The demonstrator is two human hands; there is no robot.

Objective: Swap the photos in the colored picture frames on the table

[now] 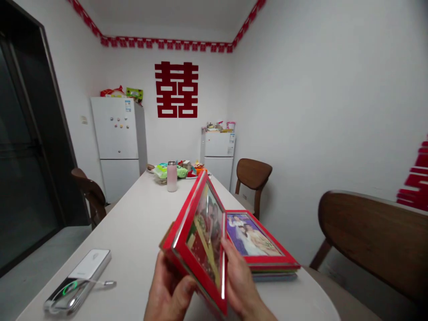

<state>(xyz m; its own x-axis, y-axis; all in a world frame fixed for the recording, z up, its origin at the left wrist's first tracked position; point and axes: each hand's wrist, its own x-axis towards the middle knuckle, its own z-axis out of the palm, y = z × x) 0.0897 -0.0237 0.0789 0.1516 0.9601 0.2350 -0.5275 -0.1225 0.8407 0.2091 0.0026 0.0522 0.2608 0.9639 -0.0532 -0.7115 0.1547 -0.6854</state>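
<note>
Over the near end of a smooth white table (133,227), a red-bordered rectangular picture frame with silvery trim (205,236) stands tilted between two bare hands. The left hand (169,285) grips its lower left side, thumb against the edge; the right hand (240,278) holds the right side, so both grips are narrow upon it. Its glossy picture catches light, and a tan corner shows behind the left edge. Just right lies a flat stack topped by a red-bordered purple picture (257,240), thin grey and green layers beneath. Near left rests a glossy white-and-black rectangular device (80,278). Farther off stand a pink cylindrical bottle (171,178), crinkled green bags (182,172) and, far left, a tall white refrigerator (117,129).
</note>
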